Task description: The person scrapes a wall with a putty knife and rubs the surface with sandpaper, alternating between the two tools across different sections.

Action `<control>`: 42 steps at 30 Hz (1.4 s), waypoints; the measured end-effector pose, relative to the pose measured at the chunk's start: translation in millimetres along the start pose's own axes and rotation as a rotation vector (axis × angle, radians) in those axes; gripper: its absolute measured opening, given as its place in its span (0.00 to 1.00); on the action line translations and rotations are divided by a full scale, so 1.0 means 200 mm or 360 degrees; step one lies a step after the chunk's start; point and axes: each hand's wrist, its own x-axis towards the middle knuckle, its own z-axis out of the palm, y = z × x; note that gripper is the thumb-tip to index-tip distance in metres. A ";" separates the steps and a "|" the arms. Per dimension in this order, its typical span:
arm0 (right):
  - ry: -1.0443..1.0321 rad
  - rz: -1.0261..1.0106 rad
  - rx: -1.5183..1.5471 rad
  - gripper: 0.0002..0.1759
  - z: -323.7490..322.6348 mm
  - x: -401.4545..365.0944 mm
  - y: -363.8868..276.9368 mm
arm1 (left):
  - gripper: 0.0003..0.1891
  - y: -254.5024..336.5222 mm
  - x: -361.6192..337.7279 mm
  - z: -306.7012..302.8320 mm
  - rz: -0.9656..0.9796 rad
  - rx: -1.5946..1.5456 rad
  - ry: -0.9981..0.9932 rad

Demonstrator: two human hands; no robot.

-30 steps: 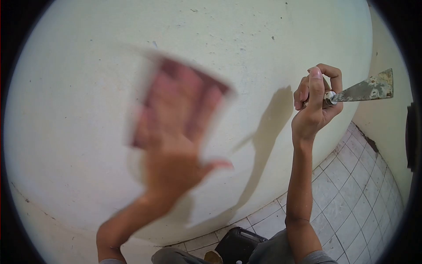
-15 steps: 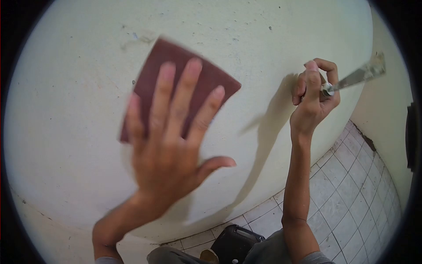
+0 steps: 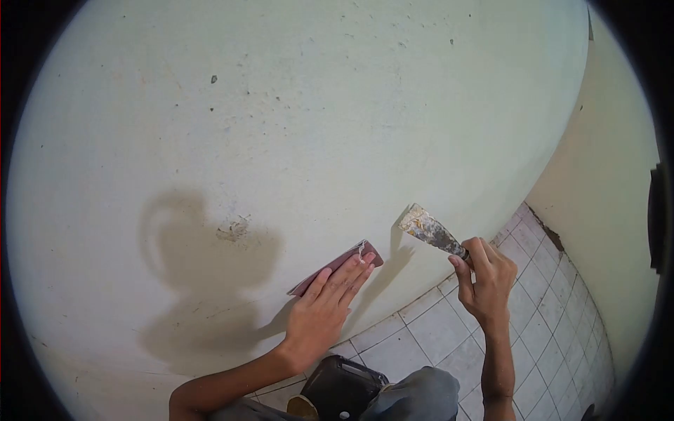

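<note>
A sheet of reddish-brown sandpaper (image 3: 317,281) is in my left hand (image 3: 321,319), low in front of the pale wall (image 3: 337,154). My fingers lie close together across the sheet, which is bent and seen nearly edge-on, with a pale torn mark by the fingertips. Over to the right, my right hand (image 3: 489,281) grips the handle of a putty knife (image 3: 432,231). Its blade, crusted with dried filler, points up and left toward the wall.
A chipped patch (image 3: 235,228) and several small pits mark the wall. Below are white floor tiles (image 3: 449,326), a black case (image 3: 344,386) between my knees, and a dark object (image 3: 656,217) at the right edge.
My left hand has come down and right with the sandpaper, its fingers drawing together. My right hand has moved lower, and the putty knife now points left instead of right.
</note>
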 end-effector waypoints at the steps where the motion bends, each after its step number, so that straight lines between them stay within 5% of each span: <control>1: -0.0020 0.0018 -0.0043 0.15 0.00 -0.01 0.00 | 0.47 0.00 0.00 0.00 -0.0007 -0.0035 -0.0003; 5: 0.0030 -0.0155 -0.0167 0.15 0.00 0.10 0.04 | 0.47 -0.01 0.00 -0.01 -0.0003 -0.0033 0.0000; 11: 0.0082 -0.0426 0.0316 0.16 0.17 0.20 -0.14 | 0.47 0.01 0.00 0.00 -0.0026 -0.0015 0.0012; 15: 0.0142 -0.0450 0.0307 0.15 0.17 0.26 -0.36 | 0.46 0.01 -0.01 0.00 -0.0049 -0.0028 -0.0075; 22: 0.0004 -0.0200 -0.0056 0.16 0.10 0.15 -0.03 | 0.47 -0.02 -0.06 0.03 0.0008 0.0120 -0.0034; 30: 0.0097 -0.0593 0.0174 0.15 0.18 0.29 -0.34 | 0.47 -0.02 -0.04 0.02 0.0039 -0.0029 -0.0143; 33: 0.0129 -0.0213 0.0161 0.15 0.17 0.19 -0.16 | 0.47 -0.04 -0.10 0.05 0.0110 -0.0051 -0.0145; 38: 0.0028 -0.0160 0.0096 0.14 0.13 0.16 -0.07 | 0.47 0.00 -0.06 0.09 0.0089 0.0081 -0.0044; 42: -0.0034 -0.0425 0.0241 0.14 0.17 0.19 -0.25 | 0.47 0.05 0.01 0.10 0.0078 -0.0114 -0.0040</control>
